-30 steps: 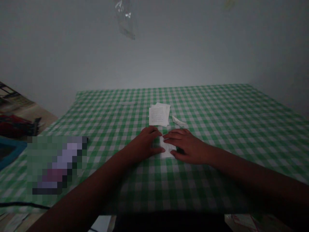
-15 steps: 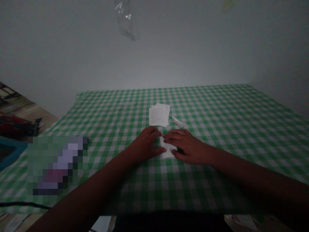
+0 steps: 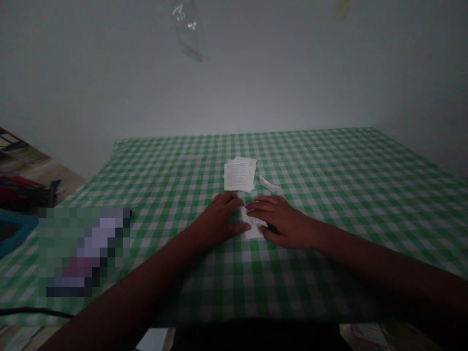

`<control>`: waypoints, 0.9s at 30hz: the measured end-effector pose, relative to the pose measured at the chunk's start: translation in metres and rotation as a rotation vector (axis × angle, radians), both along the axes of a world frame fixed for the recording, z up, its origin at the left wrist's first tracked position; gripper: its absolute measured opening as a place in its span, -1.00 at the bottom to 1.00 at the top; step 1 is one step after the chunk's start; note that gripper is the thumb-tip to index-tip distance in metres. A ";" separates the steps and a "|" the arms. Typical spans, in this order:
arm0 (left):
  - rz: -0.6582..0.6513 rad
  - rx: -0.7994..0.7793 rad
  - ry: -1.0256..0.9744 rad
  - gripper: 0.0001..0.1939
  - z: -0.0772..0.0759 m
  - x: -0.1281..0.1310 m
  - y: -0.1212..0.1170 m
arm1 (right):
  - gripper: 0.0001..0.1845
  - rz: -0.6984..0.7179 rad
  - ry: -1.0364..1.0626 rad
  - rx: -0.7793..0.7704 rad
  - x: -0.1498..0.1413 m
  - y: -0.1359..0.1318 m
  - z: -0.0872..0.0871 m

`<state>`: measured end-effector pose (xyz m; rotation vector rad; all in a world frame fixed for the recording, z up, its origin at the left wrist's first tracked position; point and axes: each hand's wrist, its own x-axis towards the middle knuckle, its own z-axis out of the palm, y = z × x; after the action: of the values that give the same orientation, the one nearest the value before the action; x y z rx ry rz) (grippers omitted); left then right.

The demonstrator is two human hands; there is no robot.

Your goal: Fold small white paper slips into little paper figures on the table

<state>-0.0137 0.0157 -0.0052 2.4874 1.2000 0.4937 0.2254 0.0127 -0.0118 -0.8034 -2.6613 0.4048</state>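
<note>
Your left hand [image 3: 215, 222] and right hand [image 3: 285, 223] lie open on the gingham cloth [image 3: 329, 204], fingers resting on a paper slip [image 3: 252, 223], no pinch. Slip sits just below the paper stack [image 3: 238, 176]. Looks light, limp: hold by its edges.

paper stack [image 3: 239, 176] and paper scrap [image 3: 268, 183] block way forward; gingham tablecloth [image 3: 340, 180] passable rightward

No legible wording by our inspection: only tiny printed lines on the stacked paper slips [image 3: 239, 176] and the single slip [image 3: 252, 225] nearest us.
</note>
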 end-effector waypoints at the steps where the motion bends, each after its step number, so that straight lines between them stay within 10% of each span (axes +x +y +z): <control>1: -0.002 -0.003 -0.003 -0.52 0.000 0.000 0.000 | -0.50 -0.002 0.003 0.000 0.000 0.000 0.000; 27: -0.037 0.020 -0.003 -0.56 0.000 -0.003 0.000 | -0.49 -0.046 -0.003 0.021 -0.003 -0.004 0.000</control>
<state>-0.0163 0.0153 -0.0055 2.5198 1.1515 0.5022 0.2227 0.0085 -0.0118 -0.8584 -2.6401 0.3635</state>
